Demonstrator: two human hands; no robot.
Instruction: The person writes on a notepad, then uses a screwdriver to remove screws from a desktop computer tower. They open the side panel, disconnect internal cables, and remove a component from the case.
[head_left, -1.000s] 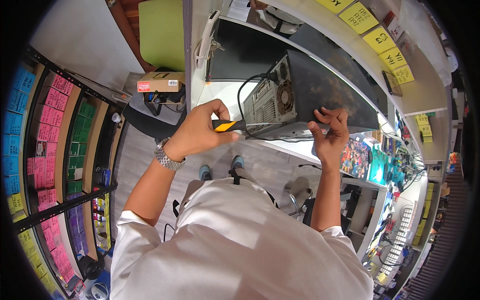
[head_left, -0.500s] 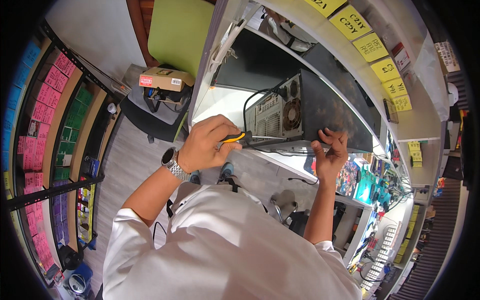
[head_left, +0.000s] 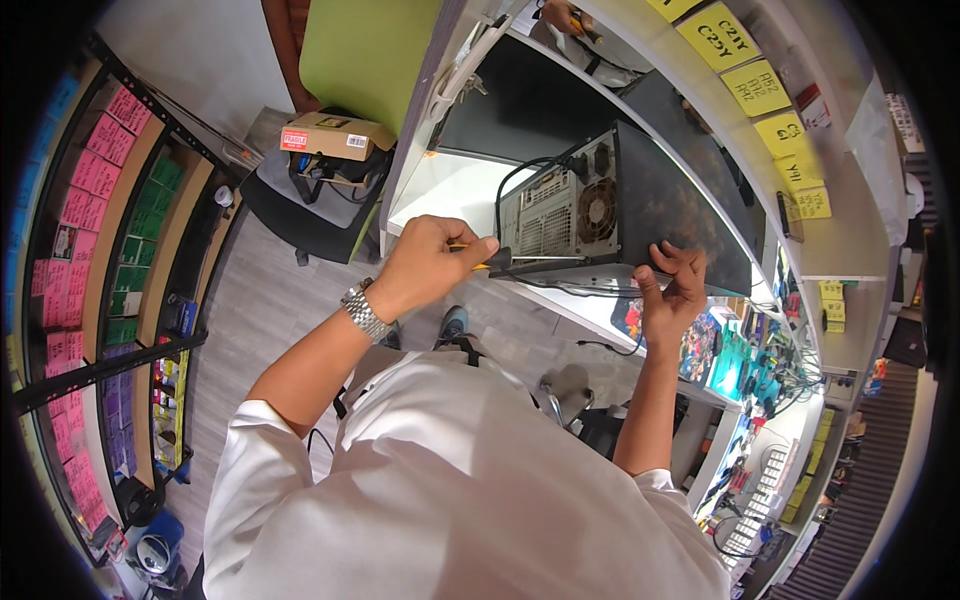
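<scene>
Both hands are out in front of a white shirt, well apart from each other. Left hand, with a silver metal-band watch at its wrist, is closed on the yellow and black handle of a screwdriver, held level, its thin shaft pointing right. Right hand lies at the lower edge of a black computer case, fingers half bent and thumb at that edge; whether it grips or only rests there I cannot tell.

The case is on a white surface ahead of the person, its metal back turned to the left, with a round fan grille and slotted panels. The screwdriver's shaft runs along the lower part of that back; whether the tip sits in a screw is too small to tell. A black cable is plugged into the back and loops down near the left hand.

Below lie the grey floor and a shoe. Beyond, to the left, a cardboard box sits on a grey and black chair seat. Farther left, a rack bears rows of pink boxes and green boxes; at upper right, yellow labels line a shelf
</scene>
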